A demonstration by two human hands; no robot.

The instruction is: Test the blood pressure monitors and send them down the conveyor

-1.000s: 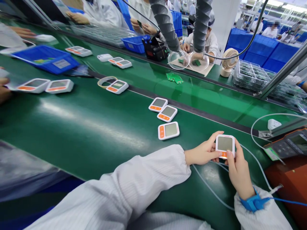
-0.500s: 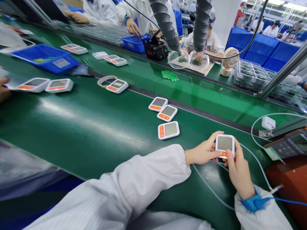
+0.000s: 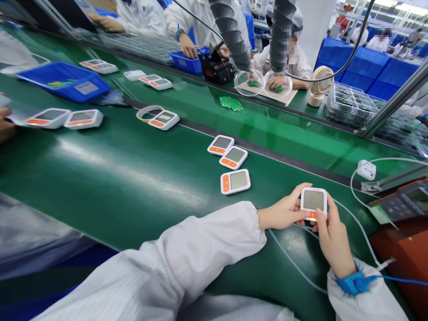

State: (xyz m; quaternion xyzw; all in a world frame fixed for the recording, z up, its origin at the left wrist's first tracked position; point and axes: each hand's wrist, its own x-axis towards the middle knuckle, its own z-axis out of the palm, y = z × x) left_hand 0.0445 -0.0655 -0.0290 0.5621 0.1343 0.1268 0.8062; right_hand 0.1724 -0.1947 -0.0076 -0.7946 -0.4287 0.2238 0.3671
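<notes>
A small white digital monitor (image 3: pixel 313 199) with a grey screen and orange buttons is held up between both my hands. My left hand (image 3: pixel 281 215) grips its left side, the thumb near the orange buttons. On the right side, my right hand (image 3: pixel 334 243) is closed around the edge, with its thumb at the bottom by the buttons. The fingers behind the monitor are partly hidden. To the left on the green bench lie a like monitor (image 3: pixel 235 182), face up, and two more: a lower one (image 3: pixel 233 158) touching an upper one (image 3: pixel 220 145).
A thin tube (image 3: pixel 359 225) loops around my hands. At right stands an orange-edged meter (image 3: pixel 409 200) by a red-brown box (image 3: pixel 401 254). Beyond a dark strip, a green belt carries circuit boards (image 3: pixel 231 103) and a white part (image 3: pixel 366 170). Co-workers sit opposite; a blue tray (image 3: pixel 63 80) lies left.
The circuit boards, the white part and the monitors on the far belt have shifted left. My hands and the held monitor look the same. Opposite, co-workers' hands have moved slightly.
</notes>
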